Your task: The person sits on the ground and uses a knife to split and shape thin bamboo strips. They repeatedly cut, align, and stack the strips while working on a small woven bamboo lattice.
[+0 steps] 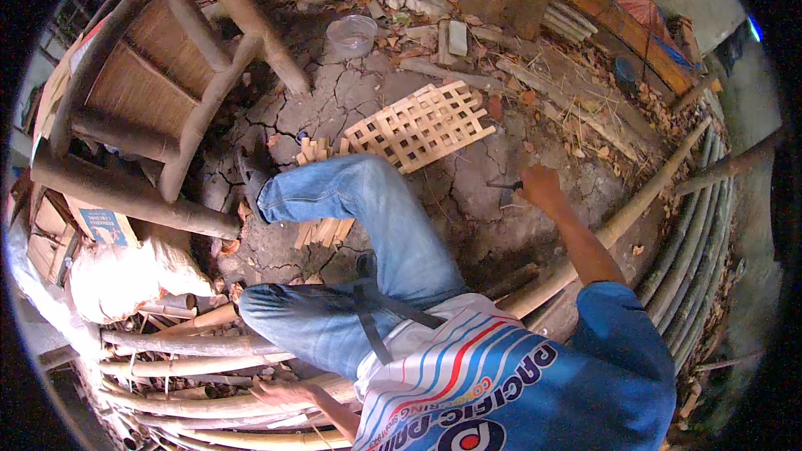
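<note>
So down at the bottom edge your left hand (280, 392) is spread flat on the bamboo poles (192, 363), looks like you're propping yourself while you sit. Mid-right, your right hand (541, 186) is closed around a small dark tool (507, 186), tip pointing left just over the cracked dirt (351, 100). Past your bent knee, a pile of short slats (322, 230) sits close by, and the woven lattice (422, 125) lies flat just beyond. Upper left there's a bamboo chair (159, 75).
</note>
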{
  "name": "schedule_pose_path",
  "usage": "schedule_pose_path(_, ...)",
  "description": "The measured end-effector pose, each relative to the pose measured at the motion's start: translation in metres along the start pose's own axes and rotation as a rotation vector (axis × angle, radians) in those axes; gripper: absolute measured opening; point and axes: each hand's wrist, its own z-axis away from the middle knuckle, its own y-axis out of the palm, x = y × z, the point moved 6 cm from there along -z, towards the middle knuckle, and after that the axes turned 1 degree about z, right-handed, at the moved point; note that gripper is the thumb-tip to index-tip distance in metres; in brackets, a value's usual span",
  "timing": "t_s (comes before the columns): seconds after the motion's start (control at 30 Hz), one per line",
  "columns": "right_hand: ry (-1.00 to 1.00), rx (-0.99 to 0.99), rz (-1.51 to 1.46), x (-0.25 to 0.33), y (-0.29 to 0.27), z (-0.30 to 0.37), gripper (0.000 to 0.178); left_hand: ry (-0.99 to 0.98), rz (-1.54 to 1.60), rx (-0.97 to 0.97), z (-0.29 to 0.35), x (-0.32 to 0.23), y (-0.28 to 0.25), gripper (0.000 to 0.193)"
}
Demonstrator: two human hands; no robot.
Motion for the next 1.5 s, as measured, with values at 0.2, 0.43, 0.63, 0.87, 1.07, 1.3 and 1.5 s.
schedule_pose_path(0.2, 0.035, -0.056, -0.056, 0.0, -0.008, 0.001, 0.036, 0.465, 0.386, 0.324, -0.024, -0.121, 0.094, 0.041)
schedule_pose_path(0.43, 0.156, 0.036, -0.024, -0.006, 0.013, -0.003, 0.038, 0.502, 0.245, 0.788, 0.093, -0.099, 0.286, 0.046)
schedule_pose_path(0.63, 0.153, -0.005, -0.066, 0.016, -0.017, 0.018, 0.042, 0.644, 0.233, 1.112, 0.138, -0.071, 0.32, 0.051)
schedule_pose_path(0.87, 0.153, 0.026, -0.049, 0.021, -0.031, 0.018, 0.04, 0.805, 0.272, 0.908, 0.106, -0.108, 0.342, 0.054)
schedule_pose_path(1.07, 0.19, 0.087, -0.041, 0.01, -0.014, 0.003, 0.037, 0.744, 0.023, 1.004, 0.151, -0.067, 0.351, 0.046)
schedule_pose_path(1.3, 0.17, -0.079, -0.095, 0.021, -0.009, 0.03, 0.04, 0.727, -0.157, 1.099, 0.153, -0.061, 0.363, 0.035)
schedule_pose_path(1.5, 0.199, 0.048, -0.296, 0.012, -0.06, 0.053, 0.044, 0.568, -0.077, 1.397, 0.138, -0.043, 0.361, 0.04)
